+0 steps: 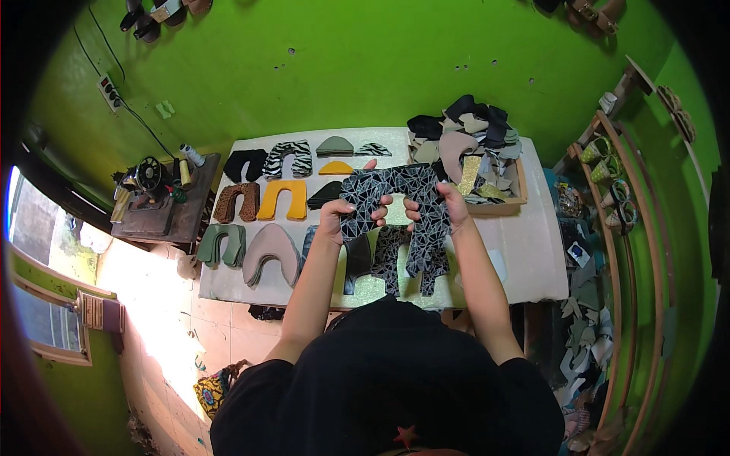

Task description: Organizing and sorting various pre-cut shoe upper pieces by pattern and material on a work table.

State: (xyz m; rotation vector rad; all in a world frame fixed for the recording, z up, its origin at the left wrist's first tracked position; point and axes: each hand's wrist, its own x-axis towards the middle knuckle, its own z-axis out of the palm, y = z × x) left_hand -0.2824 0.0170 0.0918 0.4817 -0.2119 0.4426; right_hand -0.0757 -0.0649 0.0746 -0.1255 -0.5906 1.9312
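Note:
My left hand (pixel 334 217) and my right hand (pixel 454 206) hold up an arch-shaped cut piece (pixel 399 178), black with a pale geometric line pattern, above the table. Each hand grips one leg of it, thumb in front. Below it lie more patterned pieces (pixel 387 254) of the same kind, partly hidden by the held one. Beside them lies a plain dark piece (pixel 356 267). To the left are stacks of arch pieces: taupe (pixel 272 247), green (pixel 220 242), mustard yellow (pixel 283 196), brown spotted (pixel 236 202), zebra-striped (pixel 287 157) and black (pixel 244 164).
The pale table (pixel 536 251) stands against a green wall. An open box of scraps (pixel 494 201) sits at its back right. A sewing machine (pixel 149 179) stands on a small table at left. A wooden rack (pixel 637 251) with sandals rises at right, scraps (pixel 582 327) piled beside it.

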